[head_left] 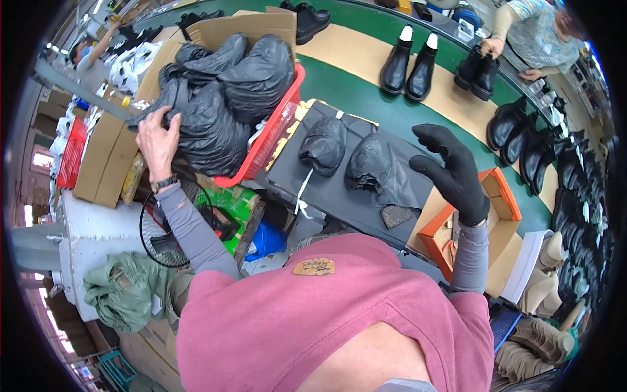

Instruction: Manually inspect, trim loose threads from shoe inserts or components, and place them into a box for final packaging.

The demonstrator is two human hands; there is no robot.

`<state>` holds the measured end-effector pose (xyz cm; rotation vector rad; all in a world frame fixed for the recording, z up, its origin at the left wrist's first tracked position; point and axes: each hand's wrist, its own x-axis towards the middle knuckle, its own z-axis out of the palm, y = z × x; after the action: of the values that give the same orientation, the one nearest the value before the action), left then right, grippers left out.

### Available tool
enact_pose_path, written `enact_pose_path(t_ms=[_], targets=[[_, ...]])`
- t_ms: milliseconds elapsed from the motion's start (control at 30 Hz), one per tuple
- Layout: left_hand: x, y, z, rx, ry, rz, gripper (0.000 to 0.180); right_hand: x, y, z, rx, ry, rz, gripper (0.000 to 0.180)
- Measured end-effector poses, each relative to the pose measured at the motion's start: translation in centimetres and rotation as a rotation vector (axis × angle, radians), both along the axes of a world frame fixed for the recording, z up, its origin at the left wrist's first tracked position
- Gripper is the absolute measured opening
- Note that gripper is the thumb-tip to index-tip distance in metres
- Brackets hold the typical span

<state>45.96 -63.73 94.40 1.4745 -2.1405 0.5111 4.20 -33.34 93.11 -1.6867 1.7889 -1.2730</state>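
My left hand (158, 140), bare with a watch at the wrist, has its fingers bent over the end of a black plastic-wrapped bundle (196, 117). This bundle lies among others in a red plastic basket (266, 140). To the right, my right hand (452, 175) wears a black glove and is open, thumb and fingers apart, with nothing in it. It hovers near an orange-edged cardboard box (499, 196). Between my hands, two black-wrapped rounded bundles (324, 145) rest on a dark work mat (287, 173); what is inside them is hidden. A small dark block (396, 216) lies near the mat's front edge.
Beyond the mat runs a green conveyor (356, 68) with a cardboard strip and black boots (396, 65). Across it, a co-worker's hand (493, 47) holds a pair of black shoes (477, 73). A black-caged fan (176, 222) stands below my left forearm. Shoes crowd the far right.
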Motion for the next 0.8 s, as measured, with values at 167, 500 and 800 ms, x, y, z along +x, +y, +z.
enact_pose_path(t_ms=[167, 500, 800], targets=[[0.9, -0.3, 0.5, 0.018, -0.003, -0.069, 0.045, -0.9, -0.1, -2.2, -0.056, -0.011, 0.024, 0.044], [3.1, -3.4, -0.3, 0.284, 0.098, -0.155, 0.046, -0.6, 0.7, -2.3, -0.004, 0.017, 0.004, 0.047], [2.0, -3.7, -1.2, 0.247, 0.305, -0.099, 0.04, -0.6, 1.4, -3.1, 0.014, 0.081, 0.007, 0.046]])
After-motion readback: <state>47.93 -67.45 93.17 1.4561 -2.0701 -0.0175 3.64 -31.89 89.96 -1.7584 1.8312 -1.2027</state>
